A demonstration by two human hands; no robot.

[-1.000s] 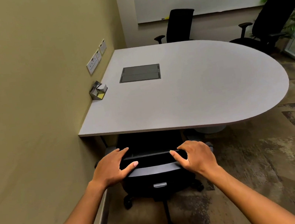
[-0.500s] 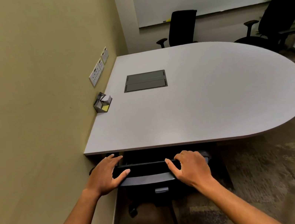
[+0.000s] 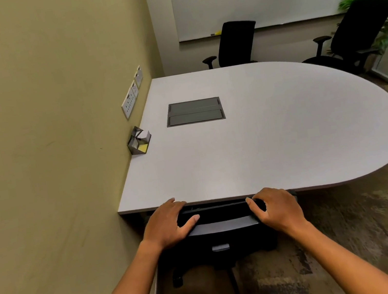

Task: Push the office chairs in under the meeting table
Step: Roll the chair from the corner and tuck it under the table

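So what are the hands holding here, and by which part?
Both the left hand and right hand grip the near office chair by the top edge of its backrest, one toward each end.

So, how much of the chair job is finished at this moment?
Nearly done: the near chair has its backrest top at the meeting table edge, seat hidden beneath. In hand: the left hand and right hand grip that backrest. Left: the far chair and the right-hand chair stand away from the table.

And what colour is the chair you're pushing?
Black, with a grey band across the backrest of the chair, seen in the head view.
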